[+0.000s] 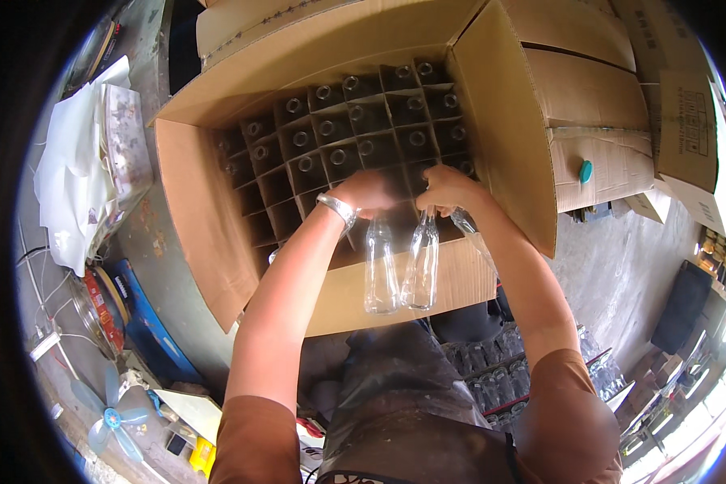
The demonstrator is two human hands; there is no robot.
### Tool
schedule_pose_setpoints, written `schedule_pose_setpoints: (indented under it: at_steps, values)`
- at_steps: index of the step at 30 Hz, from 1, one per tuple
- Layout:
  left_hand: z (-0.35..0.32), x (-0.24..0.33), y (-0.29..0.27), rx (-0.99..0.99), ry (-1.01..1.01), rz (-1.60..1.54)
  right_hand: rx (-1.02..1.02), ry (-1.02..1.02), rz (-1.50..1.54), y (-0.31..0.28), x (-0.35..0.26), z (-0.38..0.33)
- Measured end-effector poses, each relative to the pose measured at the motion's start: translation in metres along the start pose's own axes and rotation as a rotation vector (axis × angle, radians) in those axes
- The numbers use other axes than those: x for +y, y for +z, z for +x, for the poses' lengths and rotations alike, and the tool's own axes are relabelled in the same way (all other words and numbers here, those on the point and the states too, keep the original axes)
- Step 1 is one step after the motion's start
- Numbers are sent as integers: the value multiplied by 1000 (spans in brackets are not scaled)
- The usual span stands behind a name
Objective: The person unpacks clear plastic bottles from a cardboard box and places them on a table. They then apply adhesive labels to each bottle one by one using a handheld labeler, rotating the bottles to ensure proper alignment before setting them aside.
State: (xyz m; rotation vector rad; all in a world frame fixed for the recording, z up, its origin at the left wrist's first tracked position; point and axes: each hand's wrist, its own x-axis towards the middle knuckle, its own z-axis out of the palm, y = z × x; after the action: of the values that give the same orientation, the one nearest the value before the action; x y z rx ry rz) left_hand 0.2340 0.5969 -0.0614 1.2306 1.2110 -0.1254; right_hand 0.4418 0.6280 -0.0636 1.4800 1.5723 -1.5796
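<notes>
A large open cardboard box (194,185) stands before me, split by cardboard dividers into several cells. Clear glass bottles stand upright in many cells, their round mouths showing, such as one bottle (305,164). My left hand (369,192), with a silver band at its wrist, is over the near cells; its fingers are smeared by motion. A clear glass bottle (381,270) hangs from beneath it by the neck. My right hand (452,191) is closed on the necks of a second bottle (421,270) and a tilted third bottle (476,234).
More cardboard boxes (593,121) stand at the right, one bearing a teal round piece (586,171). Crated bottles (500,387) are low on the right, beside my dark apron (403,403). A blue fan (113,418) and a white plastic sheet (68,177) are on the left.
</notes>
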Motion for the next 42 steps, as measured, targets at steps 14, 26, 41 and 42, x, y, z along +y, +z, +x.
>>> schedule_pose_setpoints:
  at_steps: [14, 26, 41, 42]
  values:
    - [-111, 8, 51, 545, 98, 202, 621, -180, -67, 34, -26, -132]
    - [-449, -31, 77, 1305, 102, -161, 614, -758, -526, 72, -208, -272]
    - [-613, -342, 40, 1563, -669, -291, 172, -1318, -1110, 393, -579, -159]
    - [-616, -351, 39, 1544, -677, -345, 165, -1359, -1115, 415, -586, -135]
